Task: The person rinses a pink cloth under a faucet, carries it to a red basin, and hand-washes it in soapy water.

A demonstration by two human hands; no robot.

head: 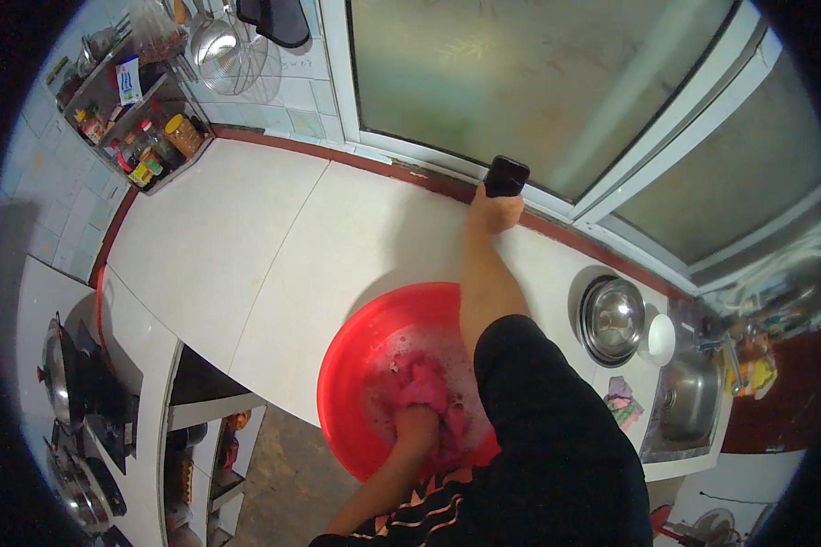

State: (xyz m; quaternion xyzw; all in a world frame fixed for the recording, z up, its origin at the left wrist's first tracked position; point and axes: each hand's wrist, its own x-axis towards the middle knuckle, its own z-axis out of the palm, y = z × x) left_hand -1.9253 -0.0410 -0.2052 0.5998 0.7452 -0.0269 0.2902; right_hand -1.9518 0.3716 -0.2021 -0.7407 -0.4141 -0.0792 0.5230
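A large red plastic basin (345,349) stands at the counter's front edge, holding sudsy water and a wet pink cloth (421,376). My left hand (417,424) is down in the basin on the cloth, its fingers hidden by fabric and suds. Beyond the basin, my right arm reaches across to the window sill, where my right hand (498,210) is closed around a black smartphone (506,176), held upright near the window frame.
To the right are stacked metal bowls (612,318), a white bowl (658,340), a crumpled cloth (622,402) and a steel sink (687,403). A condiment rack (171,164) stands at the back left. A lidded pan (58,376) sits at far left.
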